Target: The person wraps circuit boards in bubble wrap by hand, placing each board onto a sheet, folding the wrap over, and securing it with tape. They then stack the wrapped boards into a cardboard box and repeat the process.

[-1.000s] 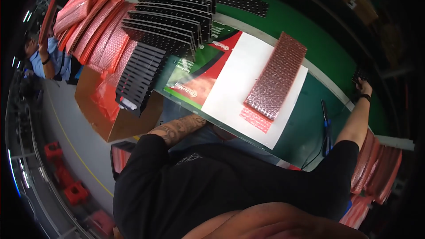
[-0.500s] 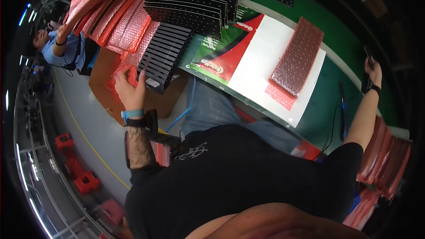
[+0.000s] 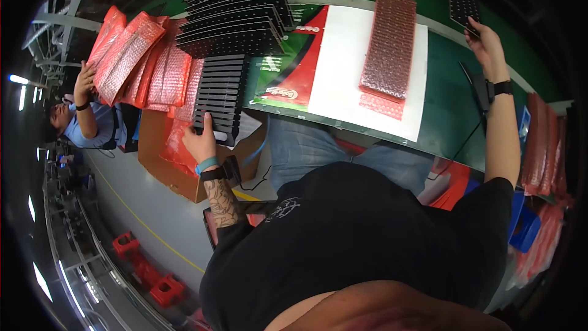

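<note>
At two o'clock, a white-dotted black board (image 3: 462, 3) is pinched in the right grip (image 3: 488, 48); at nine, the left grip (image 3: 202, 141) touches a slotted black rack (image 3: 220, 86), its closure unclear. One bundle (image 3: 389, 46) lies bubble-wrapped at one; boards at eleven (image 3: 229, 40) stand unwrapped. Green desk (image 3: 450, 86); grey floor (image 3: 138, 208) at eight.

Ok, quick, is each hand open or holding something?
Left hand: at the black rack; grip can't be told.
Right hand: closed, holding a black board.
</note>
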A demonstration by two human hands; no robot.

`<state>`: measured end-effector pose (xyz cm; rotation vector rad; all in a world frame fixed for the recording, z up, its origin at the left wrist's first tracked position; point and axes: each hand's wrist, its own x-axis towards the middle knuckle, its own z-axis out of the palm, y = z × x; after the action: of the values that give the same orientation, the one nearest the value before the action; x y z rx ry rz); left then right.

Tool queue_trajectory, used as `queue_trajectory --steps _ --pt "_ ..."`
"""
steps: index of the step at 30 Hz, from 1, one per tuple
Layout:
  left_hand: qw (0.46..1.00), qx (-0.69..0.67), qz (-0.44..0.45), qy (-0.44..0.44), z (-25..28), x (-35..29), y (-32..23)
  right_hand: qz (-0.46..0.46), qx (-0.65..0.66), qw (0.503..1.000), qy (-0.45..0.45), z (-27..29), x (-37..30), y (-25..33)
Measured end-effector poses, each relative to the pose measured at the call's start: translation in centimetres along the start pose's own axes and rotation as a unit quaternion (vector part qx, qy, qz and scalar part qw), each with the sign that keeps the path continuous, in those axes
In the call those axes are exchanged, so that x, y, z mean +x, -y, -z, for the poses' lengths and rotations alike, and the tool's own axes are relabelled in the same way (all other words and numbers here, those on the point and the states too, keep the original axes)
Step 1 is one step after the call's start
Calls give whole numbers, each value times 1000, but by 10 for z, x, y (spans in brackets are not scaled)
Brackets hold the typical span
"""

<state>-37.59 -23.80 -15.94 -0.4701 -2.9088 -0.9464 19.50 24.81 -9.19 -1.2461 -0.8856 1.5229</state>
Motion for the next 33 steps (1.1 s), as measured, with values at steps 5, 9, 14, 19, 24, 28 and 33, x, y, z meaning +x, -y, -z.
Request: queue_trajectory --steps 5,9,14,19,24,28,33 --pt "974 39 -223 11 9 -16 -29 -9 -25 999 39 -19 -19 0" --pt "963 94 -247 59 9 -22 -43 1 -45 997 55 -37 -34 -11" --pt "966 110 -218 80 16 -22 -52 4 -53 995 81 -45 -46 -21" --pt "968 87 -229 56 17 -37 -55 0 -60 994 90 -58 -54 -29" --pt "970 80 -221 57 20 -41 -62 -4 -85 992 93 -71 -56 -30" --pt "969 82 -224 66 23 -39 -56 -2 -91 992 91 -78 -67 -28" --pt "962 108 -236 85 33 -44 -58 31 -97 987 121 -71 -87 -25"
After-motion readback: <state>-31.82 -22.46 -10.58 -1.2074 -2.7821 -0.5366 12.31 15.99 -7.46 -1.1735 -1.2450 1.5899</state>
